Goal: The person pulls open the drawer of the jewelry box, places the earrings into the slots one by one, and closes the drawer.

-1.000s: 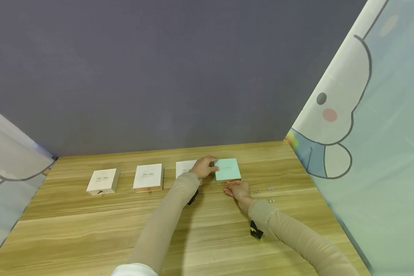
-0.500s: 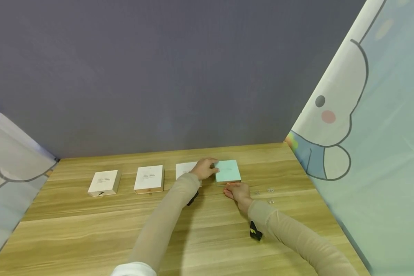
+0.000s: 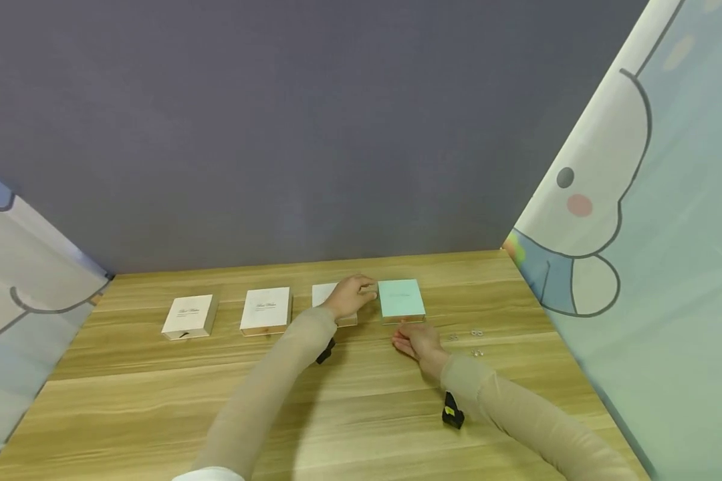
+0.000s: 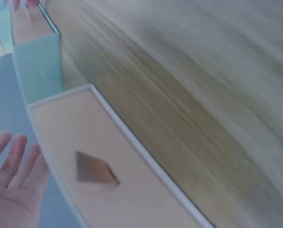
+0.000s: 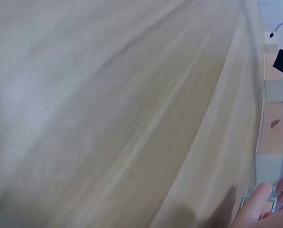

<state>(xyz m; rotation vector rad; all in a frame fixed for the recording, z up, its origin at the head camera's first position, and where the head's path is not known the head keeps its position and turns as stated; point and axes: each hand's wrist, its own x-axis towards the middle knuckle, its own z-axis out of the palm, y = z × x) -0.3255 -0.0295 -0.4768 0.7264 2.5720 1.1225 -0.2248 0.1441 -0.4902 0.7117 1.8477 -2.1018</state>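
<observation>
A mint-green flat box [image 3: 401,298] lies on the wooden table in the head view. Just left of it my left hand [image 3: 350,297] hovers over a white box [image 3: 323,292], its fingers loosely bent, apart from the mint box and holding nothing visible. In the left wrist view, the white box's peach front [image 4: 65,123] carries a small brown tab [image 4: 96,168]. At the mint box's front side is my right hand [image 3: 418,342], thumb and fingers spread apart. Whether a fingertip touches the box front is hard to tell.
Two more white boxes with printed lids, one in the middle [image 3: 266,310] and one at the far left [image 3: 189,316], stand in the same row. Small clear ring-like pieces [image 3: 477,333] lie right of my right hand. A grey wall [image 3: 313,133] rises behind the table [image 3: 216,414].
My left hand has drawn left, off the mint box's side. The right hand has eased slightly back from the box front and its fingers have spread. The boxes stay in place.
</observation>
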